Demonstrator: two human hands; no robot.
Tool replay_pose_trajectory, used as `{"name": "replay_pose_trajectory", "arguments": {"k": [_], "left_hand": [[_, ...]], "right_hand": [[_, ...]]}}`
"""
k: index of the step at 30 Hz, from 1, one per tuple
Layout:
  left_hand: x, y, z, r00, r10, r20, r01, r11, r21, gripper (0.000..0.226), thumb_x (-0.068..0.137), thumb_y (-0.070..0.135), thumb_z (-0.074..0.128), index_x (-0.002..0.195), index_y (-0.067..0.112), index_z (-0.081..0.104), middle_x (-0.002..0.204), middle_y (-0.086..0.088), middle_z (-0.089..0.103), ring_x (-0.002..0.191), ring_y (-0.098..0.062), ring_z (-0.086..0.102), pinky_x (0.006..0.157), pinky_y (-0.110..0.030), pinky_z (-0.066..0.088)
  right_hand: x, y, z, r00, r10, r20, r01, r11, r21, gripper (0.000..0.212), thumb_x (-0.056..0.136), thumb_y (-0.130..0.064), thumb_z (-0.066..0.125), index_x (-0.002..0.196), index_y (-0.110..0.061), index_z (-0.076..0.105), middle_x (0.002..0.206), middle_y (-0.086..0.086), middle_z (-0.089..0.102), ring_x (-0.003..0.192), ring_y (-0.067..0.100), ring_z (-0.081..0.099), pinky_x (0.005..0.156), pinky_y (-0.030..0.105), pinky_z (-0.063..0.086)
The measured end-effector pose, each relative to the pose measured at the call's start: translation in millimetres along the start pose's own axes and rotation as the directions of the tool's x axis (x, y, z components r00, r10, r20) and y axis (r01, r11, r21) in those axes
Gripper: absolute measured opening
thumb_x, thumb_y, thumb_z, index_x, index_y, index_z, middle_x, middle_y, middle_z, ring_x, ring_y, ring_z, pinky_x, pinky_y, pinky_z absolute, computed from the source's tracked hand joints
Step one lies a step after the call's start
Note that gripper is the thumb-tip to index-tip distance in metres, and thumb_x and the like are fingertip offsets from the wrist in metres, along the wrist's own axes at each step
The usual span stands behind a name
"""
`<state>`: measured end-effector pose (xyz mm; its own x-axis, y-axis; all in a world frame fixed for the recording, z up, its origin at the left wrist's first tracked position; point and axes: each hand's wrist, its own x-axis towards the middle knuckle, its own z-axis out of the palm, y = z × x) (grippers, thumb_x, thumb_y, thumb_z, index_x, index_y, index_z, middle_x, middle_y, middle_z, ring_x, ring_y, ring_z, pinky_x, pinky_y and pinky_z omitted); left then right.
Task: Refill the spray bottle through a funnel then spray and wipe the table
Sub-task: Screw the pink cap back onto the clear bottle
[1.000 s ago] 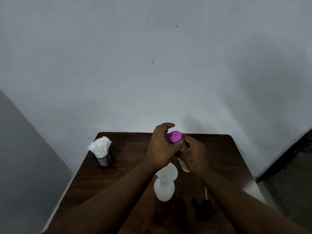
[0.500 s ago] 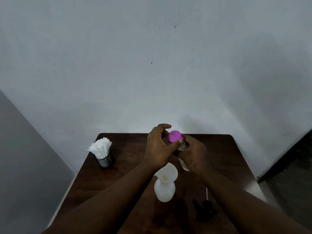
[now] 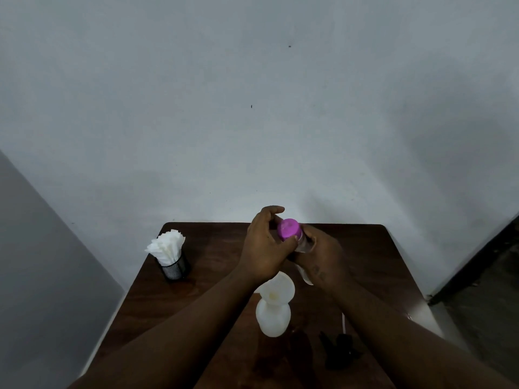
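Both hands are raised over the far part of the counter (image 3: 219,248). The left hand (image 3: 264,248) curls round the purple cap (image 3: 288,228), and the right hand (image 3: 320,256) clamps on the clear refill bottle (image 3: 305,276). Nearer, the white spray bottle (image 3: 273,315) stands with the funnel (image 3: 276,289) in its neck, and its black spray head (image 3: 339,349) lies beside it. If the cap frees suddenly, liquid may slop out (the fill level is unreadable). The left wrist is close above the funnel and could tip it.
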<state>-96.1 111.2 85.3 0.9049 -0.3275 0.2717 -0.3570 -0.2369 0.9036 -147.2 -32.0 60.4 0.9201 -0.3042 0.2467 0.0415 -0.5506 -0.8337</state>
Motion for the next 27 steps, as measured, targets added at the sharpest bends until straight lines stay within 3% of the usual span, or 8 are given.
{"name": "replay_pose_trajectory", "arguments": {"k": [2,5,8,13,18,20,23,27], "left_hand": [[-0.3,-0.9,0.1,0.999,0.014,0.040,-0.012,0.999,-0.040,0.062,0.075,0.016,0.078,0.129,0.033,0.053,0.118,0.010,0.061,0.112,-0.009,0.059,0.091,-0.041,0.057],[-3.1,-2.4,2.1,0.999,0.038,0.035,-0.039,0.999,0.010,0.067,0.073,0.031,0.081,0.133,0.034,0.051,0.129,0.014,0.052,0.121,-0.009,0.052,0.096,-0.033,0.055],[-3.6,-1.6,2.6,0.998,0.028,-0.049,-0.027,0.999,0.027,0.064,0.071,0.045,0.084,0.126,0.036,0.053,0.115,0.012,0.057,0.110,-0.007,0.056,0.088,-0.028,0.055],[-3.9,-0.5,1.0,0.999,0.014,0.030,-0.012,0.998,-0.063,0.060,0.076,0.017,0.082,0.128,0.030,0.055,0.118,0.013,0.062,0.108,-0.001,0.060,0.089,-0.030,0.058],[-4.2,-0.4,2.1,0.998,0.030,-0.052,-0.030,1.000,0.010,0.061,0.072,0.042,0.082,0.126,0.035,0.055,0.117,0.014,0.058,0.113,-0.006,0.055,0.093,-0.030,0.052],[-3.3,0.8,1.5,0.998,0.023,-0.050,-0.025,0.999,-0.027,0.056,0.074,0.031,0.083,0.123,0.032,0.056,0.106,0.010,0.062,0.105,-0.007,0.059,0.090,-0.033,0.055],[-2.9,1.1,1.6,0.999,0.021,0.027,-0.019,0.996,-0.082,0.060,0.076,0.013,0.080,0.128,0.028,0.055,0.117,0.008,0.062,0.109,-0.005,0.060,0.090,-0.035,0.058],[-4.3,-1.6,4.5,0.999,0.026,-0.027,-0.026,1.000,-0.002,0.065,0.070,0.035,0.081,0.130,0.032,0.054,0.121,0.011,0.057,0.115,-0.008,0.055,0.093,-0.029,0.053]], "right_hand": [[-0.9,0.5,-0.1,1.000,-0.007,0.003,0.007,1.000,-0.013,0.038,0.076,-0.037,0.083,0.111,-0.031,0.071,0.094,-0.016,0.073,0.087,-0.003,0.066,0.073,0.019,0.051],[-1.6,-0.3,-0.2,1.000,-0.010,0.004,0.010,1.000,-0.020,0.036,0.077,-0.034,0.082,0.112,-0.030,0.071,0.094,-0.017,0.073,0.087,-0.008,0.064,0.070,0.007,0.044],[-2.1,-1.6,-0.2,1.000,0.010,0.001,-0.010,1.000,0.007,0.035,0.077,-0.036,0.082,0.110,-0.033,0.071,0.093,-0.018,0.073,0.086,-0.007,0.065,0.071,0.012,0.048],[-5.5,-0.4,-2.9,1.000,-0.018,0.013,0.018,1.000,0.002,0.040,0.077,-0.031,0.083,0.115,-0.032,0.070,0.097,-0.019,0.072,0.090,-0.007,0.065,0.073,0.007,0.045],[-4.8,-1.1,-1.3,1.000,-0.002,0.005,0.002,1.000,0.009,0.036,0.078,-0.037,0.081,0.112,-0.032,0.072,0.095,-0.018,0.073,0.087,-0.006,0.066,0.073,0.013,0.048],[-3.4,-0.3,-0.6,1.000,0.003,0.005,-0.003,1.000,-0.004,0.033,0.078,-0.038,0.081,0.110,-0.033,0.072,0.092,-0.019,0.073,0.085,-0.007,0.066,0.071,0.011,0.047],[-4.1,0.7,-0.5,1.000,-0.022,0.011,0.022,1.000,-0.021,0.031,0.077,-0.032,0.082,0.104,-0.040,0.069,0.090,-0.025,0.071,0.086,-0.011,0.064,0.067,0.003,0.043],[-3.5,2.8,2.2,0.999,-0.038,-0.002,0.038,0.999,-0.016,0.037,0.076,-0.031,0.084,0.110,-0.037,0.070,0.091,-0.026,0.070,0.088,-0.013,0.063,0.069,0.001,0.043]]}}
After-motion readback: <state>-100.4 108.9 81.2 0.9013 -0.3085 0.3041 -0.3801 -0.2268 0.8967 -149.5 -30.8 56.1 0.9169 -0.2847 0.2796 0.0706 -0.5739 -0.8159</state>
